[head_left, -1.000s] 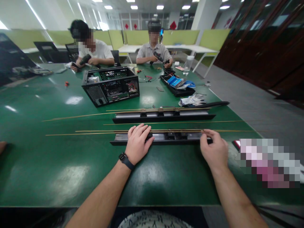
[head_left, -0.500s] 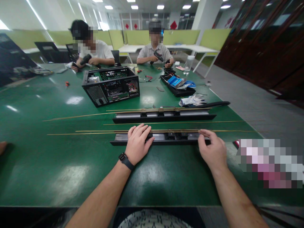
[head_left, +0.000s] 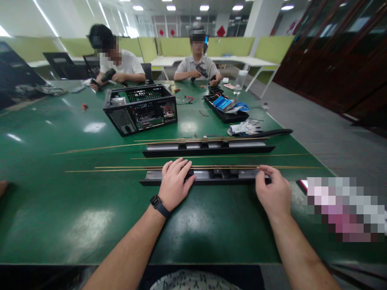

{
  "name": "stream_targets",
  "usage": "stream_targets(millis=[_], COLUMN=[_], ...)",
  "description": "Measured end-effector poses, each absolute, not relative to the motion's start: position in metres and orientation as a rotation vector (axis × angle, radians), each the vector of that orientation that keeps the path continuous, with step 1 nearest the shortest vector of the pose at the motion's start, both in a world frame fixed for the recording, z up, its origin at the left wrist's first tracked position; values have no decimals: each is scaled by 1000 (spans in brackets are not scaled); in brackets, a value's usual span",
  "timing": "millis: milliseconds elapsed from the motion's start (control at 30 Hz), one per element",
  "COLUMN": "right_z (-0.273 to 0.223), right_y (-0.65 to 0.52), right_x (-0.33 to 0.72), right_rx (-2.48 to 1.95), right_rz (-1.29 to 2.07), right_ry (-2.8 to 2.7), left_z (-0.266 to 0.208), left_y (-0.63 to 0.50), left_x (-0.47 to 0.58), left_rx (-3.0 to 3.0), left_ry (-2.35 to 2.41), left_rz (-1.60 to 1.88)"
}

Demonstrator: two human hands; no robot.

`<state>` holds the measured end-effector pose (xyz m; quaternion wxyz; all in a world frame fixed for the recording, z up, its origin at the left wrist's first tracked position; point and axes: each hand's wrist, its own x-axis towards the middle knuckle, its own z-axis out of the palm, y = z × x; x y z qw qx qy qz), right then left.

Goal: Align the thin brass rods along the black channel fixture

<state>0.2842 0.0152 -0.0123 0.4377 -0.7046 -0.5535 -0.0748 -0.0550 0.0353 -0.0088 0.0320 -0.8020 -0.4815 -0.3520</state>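
Across the near black channel-shaped bar (head_left: 217,182) my left hand (head_left: 177,179) lies flat, fingers spread over the bar and the thin rods above it. At the bar's right end my right hand (head_left: 273,191) has thumb and forefinger pinched on a thin brass-coloured rod (head_left: 102,171), whose left end sticks out well past the bar. A second thin rod runs close along it. Behind them another loose rod (head_left: 151,158) lies on the table. Farther back is a similar black bar (head_left: 208,152), with several thin rods on top.
The green table (head_left: 90,209) carries an open computer case (head_left: 142,112), a black tray (head_left: 232,118) with blue items, white gloves (head_left: 246,127) and a clear bottle (head_left: 240,82). Two people sit opposite, each holding a dark power tool. A blurred-out pink and white object (head_left: 344,209) is at right.
My right hand has moved slightly right, and the left end of the pinched rod has slid right with it. My left hand stays in place on the bar.
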Motion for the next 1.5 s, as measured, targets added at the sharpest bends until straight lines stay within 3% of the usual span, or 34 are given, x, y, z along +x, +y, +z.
stream_targets(millis=[1500], right_z=[-26], right_y=[23], right_x=[289], right_rx=[-1756], right_rz=[-324], right_ry=[-1237], left_z=[-13], left_y=[36], left_x=[-53], left_rx=[-2412], left_ry=[-1502], left_rz=[-1123])
